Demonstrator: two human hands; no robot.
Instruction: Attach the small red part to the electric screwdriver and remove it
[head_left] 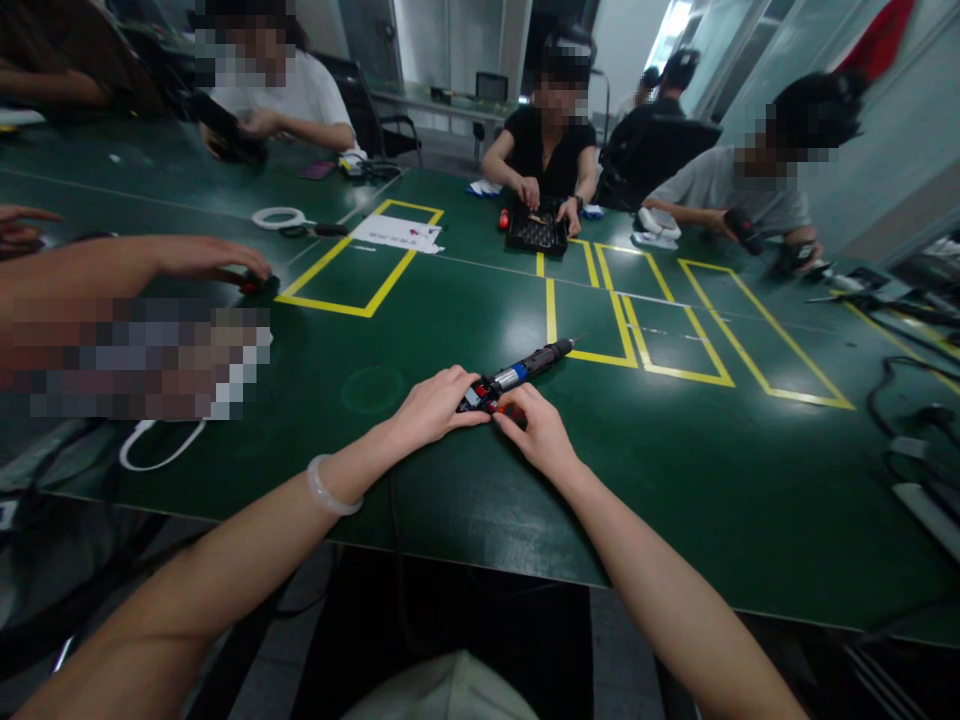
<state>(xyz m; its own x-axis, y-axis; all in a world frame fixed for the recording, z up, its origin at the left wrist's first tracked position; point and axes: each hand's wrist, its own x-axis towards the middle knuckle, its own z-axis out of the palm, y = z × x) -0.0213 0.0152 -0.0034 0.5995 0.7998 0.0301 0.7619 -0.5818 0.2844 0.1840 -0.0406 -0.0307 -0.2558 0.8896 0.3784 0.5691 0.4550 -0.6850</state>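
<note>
A slim, dark tool with a blue-and-silver middle and a thin pointed tip, which looks like an electric screwdriver (515, 376), lies slantwise over the green table, tip toward the upper right. Its near end looks opened up, with small red and white parts showing. My left hand (436, 405) grips that end from the left, thumb below and fingers above. On the other side my right hand (541, 430) is closed, thumb and fingertips pinching at the opened end beside something orange-red (513, 411). What exactly the right fingertips hold is too small to make out.
Yellow tape rectangles (367, 308) mark the green table (697, 470). A white paper (397, 233) and a white ring-shaped object (279, 217) lie beyond. Opposite, a person handles a black tray (537, 236). A co-worker's arm (142, 262) reaches in from the left. Cables (889, 430) run along the right.
</note>
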